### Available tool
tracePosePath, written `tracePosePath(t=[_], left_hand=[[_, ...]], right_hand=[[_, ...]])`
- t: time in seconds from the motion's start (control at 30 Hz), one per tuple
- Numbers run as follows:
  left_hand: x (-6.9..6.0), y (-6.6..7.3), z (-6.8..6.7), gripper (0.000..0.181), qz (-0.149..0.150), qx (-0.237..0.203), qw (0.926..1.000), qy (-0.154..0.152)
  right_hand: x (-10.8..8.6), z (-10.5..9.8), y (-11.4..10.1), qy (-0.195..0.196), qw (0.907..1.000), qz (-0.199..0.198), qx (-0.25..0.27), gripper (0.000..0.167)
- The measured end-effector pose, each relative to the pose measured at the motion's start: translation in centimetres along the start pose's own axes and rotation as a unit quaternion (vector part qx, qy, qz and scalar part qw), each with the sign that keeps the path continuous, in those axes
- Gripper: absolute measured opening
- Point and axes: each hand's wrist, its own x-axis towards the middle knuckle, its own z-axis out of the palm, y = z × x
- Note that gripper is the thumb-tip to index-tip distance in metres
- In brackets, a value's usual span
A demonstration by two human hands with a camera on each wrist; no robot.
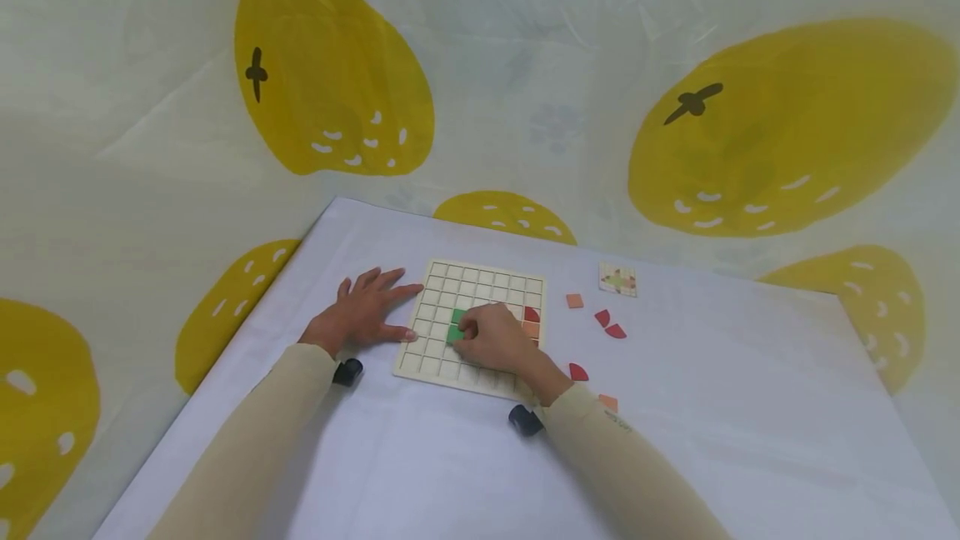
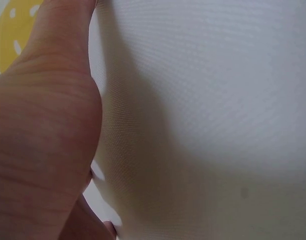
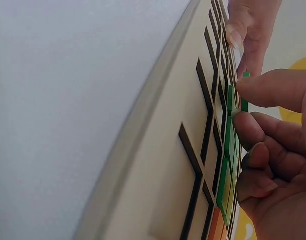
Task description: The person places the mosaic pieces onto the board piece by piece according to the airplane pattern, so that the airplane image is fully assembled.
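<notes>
A cream square grid board (image 1: 420, 365) lies on the white table. Over its middle, my right hand (image 1: 495, 338) pinches a small green tile (image 3: 244, 104) between thumb and index finger, the other fingers curled. Green tiles (image 1: 454, 334) show beside the fingertips, and the right wrist view has more green tiles (image 3: 223, 187) seated in the grid. My left hand (image 1: 367, 311) is spread at the board's left side, its thumb and index finger touching the edge. Under my right hand part of the board is hidden; a red quarter-circle piece (image 1: 532, 314) and an orange tile (image 1: 531, 329) sit at its right side.
Right of the board lie loose red quarter-circle pieces (image 1: 615, 331), an orange square (image 1: 574, 301) and another orange piece (image 1: 608, 402) partly behind the right sleeve. A small pattern card (image 1: 618, 280) lies farther back. A lemon-print curtain (image 1: 525, 65) hangs behind the table.
</notes>
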Motion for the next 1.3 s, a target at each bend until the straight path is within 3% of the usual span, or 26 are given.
tracePosePath(t=[0.33,1.3], left_hand=[[-0.2,0.4,-0.5,0.091,-0.004,0.008,1.0000,0.003],[-0.2,0.5,-0.2,0.090,-0.007,0.017,0.9998,0.003]], right_hand=[[0.5,0.2,-0.1,0.005,0.9999,-0.016,0.000,0.014],[1.4,1.0,-0.9,0.007,0.9999,-0.006,-0.014,0.011]])
